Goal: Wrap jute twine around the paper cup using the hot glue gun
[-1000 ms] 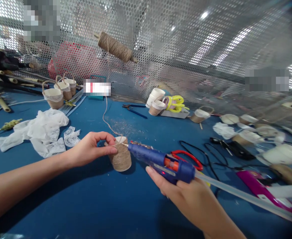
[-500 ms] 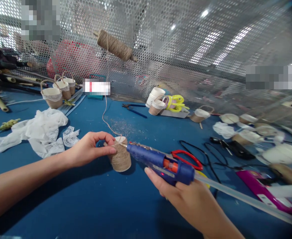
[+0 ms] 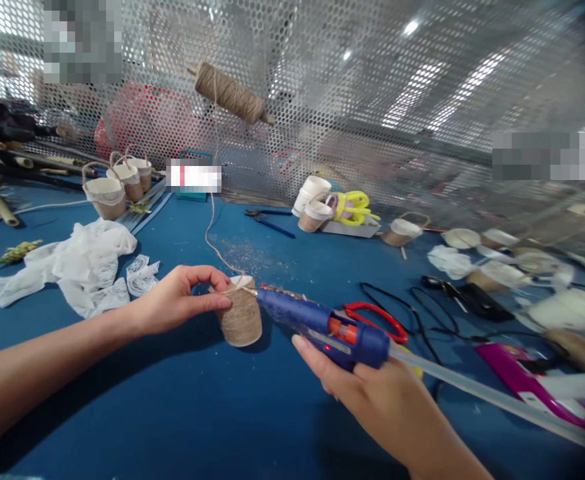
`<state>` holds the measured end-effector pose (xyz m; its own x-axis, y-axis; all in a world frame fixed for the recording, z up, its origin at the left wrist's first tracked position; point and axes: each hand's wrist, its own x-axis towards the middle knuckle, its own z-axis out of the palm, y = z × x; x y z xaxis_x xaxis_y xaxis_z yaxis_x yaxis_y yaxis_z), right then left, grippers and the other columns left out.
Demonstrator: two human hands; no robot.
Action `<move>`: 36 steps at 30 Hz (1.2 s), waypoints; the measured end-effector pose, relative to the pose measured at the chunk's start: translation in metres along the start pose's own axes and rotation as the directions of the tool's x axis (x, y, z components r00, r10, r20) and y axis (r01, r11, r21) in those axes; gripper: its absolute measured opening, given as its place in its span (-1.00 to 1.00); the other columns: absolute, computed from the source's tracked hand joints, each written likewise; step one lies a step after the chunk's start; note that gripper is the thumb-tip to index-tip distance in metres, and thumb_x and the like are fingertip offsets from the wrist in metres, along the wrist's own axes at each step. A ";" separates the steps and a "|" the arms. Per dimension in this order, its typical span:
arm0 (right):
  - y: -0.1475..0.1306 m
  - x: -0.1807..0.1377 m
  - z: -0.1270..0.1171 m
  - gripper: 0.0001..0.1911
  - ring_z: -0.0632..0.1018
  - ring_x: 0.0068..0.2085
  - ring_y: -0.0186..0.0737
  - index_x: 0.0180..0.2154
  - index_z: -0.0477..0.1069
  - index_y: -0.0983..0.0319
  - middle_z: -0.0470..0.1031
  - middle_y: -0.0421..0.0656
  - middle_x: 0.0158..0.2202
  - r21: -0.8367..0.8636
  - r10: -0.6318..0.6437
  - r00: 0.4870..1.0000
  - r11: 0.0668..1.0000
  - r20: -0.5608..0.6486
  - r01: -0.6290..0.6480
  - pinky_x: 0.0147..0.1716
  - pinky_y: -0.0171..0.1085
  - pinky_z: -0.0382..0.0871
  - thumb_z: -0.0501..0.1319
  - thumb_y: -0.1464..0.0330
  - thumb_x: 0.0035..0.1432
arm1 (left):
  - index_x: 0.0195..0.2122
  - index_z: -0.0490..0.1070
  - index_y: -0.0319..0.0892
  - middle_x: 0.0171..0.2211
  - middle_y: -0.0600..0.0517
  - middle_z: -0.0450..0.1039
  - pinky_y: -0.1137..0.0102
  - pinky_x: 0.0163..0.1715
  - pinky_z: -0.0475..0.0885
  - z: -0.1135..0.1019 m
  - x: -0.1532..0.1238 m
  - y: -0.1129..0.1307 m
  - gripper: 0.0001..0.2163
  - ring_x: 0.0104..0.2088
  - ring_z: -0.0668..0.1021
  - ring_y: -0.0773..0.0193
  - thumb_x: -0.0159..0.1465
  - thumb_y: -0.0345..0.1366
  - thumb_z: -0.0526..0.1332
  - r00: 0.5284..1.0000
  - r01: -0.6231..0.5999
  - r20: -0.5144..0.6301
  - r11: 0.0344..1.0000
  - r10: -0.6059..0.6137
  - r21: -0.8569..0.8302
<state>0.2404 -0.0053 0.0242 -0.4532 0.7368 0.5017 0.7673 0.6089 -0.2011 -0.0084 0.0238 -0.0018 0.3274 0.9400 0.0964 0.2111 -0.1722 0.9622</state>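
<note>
A small cup wrapped in brown twine [image 3: 241, 323] stands on the blue table. At its rim my left hand [image 3: 187, 299] is closed, thumb and index finger pinching the loose twine [image 3: 213, 248] that runs down from a spool [image 3: 230, 92]. My right hand [image 3: 357, 393] is wrapped round the handle of a blue glue gun [image 3: 317, 320], with a long clear glue stick [image 3: 472, 387] sticking out of its back. The gun's nozzle points left at the cup's upper edge, touching it or very close. The far fingers of both hands are partly hidden.
White lace [image 3: 80, 263] lies at the left, with several finished handled cups [image 3: 105, 200] behind it. Blue pliers [image 3: 270, 220] lie farther back. To the right are red-handled scissors [image 3: 377, 317], black cords and a magenta power strip [image 3: 527, 380]. A perforated metal screen [image 3: 322, 87] rises behind.
The glue gun's nozzle has shifted very slightly right and down along the cup's rim. My left hand keeps its pinch in nearly the same place.
</note>
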 end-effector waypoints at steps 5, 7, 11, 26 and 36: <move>0.003 -0.003 0.002 -0.66 0.57 -0.41 -0.19 -0.45 0.54 0.10 0.46 -0.20 -0.61 -0.038 -0.004 1.000 0.999 0.004 0.004 -0.46 -0.31 0.49 0.04 0.19 0.17 | -0.47 0.32 -0.23 -0.28 -0.02 0.48 0.35 -0.17 0.33 0.000 0.000 0.000 -0.86 -0.20 0.47 0.22 0.11 -0.27 0.22 1.000 0.012 0.000 1.000 -0.012 -0.007; 0.003 -0.003 0.002 -0.66 0.57 -0.41 -0.19 -0.43 0.54 0.11 0.46 -0.20 -0.61 -0.029 -0.001 1.000 1.000 0.005 0.001 -0.47 -0.31 0.49 0.03 0.19 0.17 | -0.47 0.32 -0.23 -0.30 -0.02 0.47 0.36 -0.19 0.33 0.000 0.000 0.000 -0.85 -0.21 0.47 0.22 0.11 -0.26 0.22 1.000 0.018 0.002 1.000 -0.018 -0.013; 0.003 -0.002 0.000 -0.70 0.58 -0.41 -0.15 -0.40 0.53 0.15 0.47 -0.18 -0.59 -0.011 0.013 0.999 1.000 0.049 -0.012 -0.54 -0.30 0.49 0.09 0.17 0.13 | -0.46 0.32 -0.23 -0.32 0.00 0.47 0.38 -0.23 0.34 0.000 0.000 -0.001 -0.85 -0.24 0.46 0.25 0.13 -0.26 0.21 1.000 0.015 0.012 1.000 -0.015 -0.027; 0.011 0.003 -0.001 -0.63 0.55 -0.48 -0.22 -0.37 0.57 0.08 0.49 -0.20 -0.62 -0.075 -0.147 0.987 0.985 0.071 0.152 -0.44 -0.29 0.46 -0.02 0.33 0.21 | -0.47 0.30 -0.24 -0.26 -0.04 0.48 0.37 -0.20 0.34 -0.004 0.000 -0.003 -0.86 -0.19 0.47 0.23 0.14 -0.28 0.20 0.999 0.006 0.055 0.999 -0.003 -0.049; -0.002 0.002 -0.001 -0.61 0.56 -0.45 -0.25 -0.45 0.55 0.05 0.47 -0.25 -0.63 0.005 -0.081 0.996 0.997 0.047 0.081 -0.45 -0.34 0.46 -0.02 0.23 0.22 | -0.47 0.31 -0.24 -0.27 -0.05 0.48 0.36 -0.19 0.34 -0.004 0.000 -0.001 -0.86 -0.19 0.47 0.23 0.13 -0.29 0.21 0.999 0.006 0.045 0.999 -0.004 -0.036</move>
<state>0.2384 -0.0050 0.0269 -0.5344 0.6982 0.4764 0.7259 0.6679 -0.1645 -0.0128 0.0249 -0.0021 0.3677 0.9264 0.0808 0.1799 -0.1561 0.9712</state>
